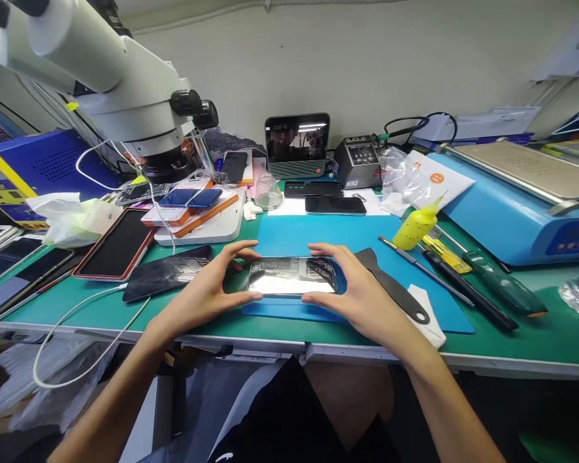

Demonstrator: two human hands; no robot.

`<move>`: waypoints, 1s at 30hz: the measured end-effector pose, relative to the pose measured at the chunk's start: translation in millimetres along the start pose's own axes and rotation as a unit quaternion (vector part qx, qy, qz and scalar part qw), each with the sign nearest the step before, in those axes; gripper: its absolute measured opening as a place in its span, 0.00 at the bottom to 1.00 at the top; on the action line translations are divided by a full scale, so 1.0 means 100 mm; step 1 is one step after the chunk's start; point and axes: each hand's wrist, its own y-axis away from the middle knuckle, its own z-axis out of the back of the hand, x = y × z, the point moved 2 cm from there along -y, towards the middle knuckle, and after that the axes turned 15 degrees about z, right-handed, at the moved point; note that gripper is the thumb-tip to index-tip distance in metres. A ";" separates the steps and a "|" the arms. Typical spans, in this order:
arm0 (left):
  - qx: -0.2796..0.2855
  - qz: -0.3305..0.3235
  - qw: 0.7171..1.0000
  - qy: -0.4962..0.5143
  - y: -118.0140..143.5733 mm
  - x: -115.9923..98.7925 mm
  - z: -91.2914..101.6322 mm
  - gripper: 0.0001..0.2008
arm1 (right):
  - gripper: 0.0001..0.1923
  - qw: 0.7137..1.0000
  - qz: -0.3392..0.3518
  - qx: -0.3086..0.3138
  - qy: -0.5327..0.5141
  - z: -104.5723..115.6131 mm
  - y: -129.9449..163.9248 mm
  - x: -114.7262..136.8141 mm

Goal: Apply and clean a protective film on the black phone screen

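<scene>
A smartphone point(292, 276) lies sideways just over the blue mat point(289, 235), its glossy screen facing up and reflecting light. My left hand point(222, 276) grips its left end, thumb along the near edge and fingers at the far edge. Around the right end, my right hand point(347, 280) holds it the same way. Whether the phone rests on the mat or is slightly raised, I cannot tell. Right of my right hand is a dark flat scraper point(390, 286), partly over a white cloth point(422, 315). Left of my left hand lies another black phone point(168, 273) with a white cable.
A microscope point(125, 96) overhangs the back left. A yellow squeeze bottle point(417, 225), a green-handled screwdriver point(504, 283) and a blue heating-plate machine point(521, 206) stand at the right. Two phones point(335, 204) lie behind the mat, before a dark screen device point(298, 145).
</scene>
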 end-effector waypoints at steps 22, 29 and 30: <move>-0.006 0.030 0.998 -0.053 0.02 0.02 -0.03 0.43 | 0.32 0.994 -0.061 -0.012 0.094 -0.05 0.04 -0.11; -0.009 0.034 0.998 -0.050 0.04 0.04 -0.03 0.47 | 0.32 0.989 -0.045 -0.017 0.140 -0.03 0.05 -0.12; -0.011 0.029 0.998 -0.050 0.04 0.04 -0.03 0.47 | 0.32 0.988 -0.042 -0.019 0.146 -0.03 0.05 -0.12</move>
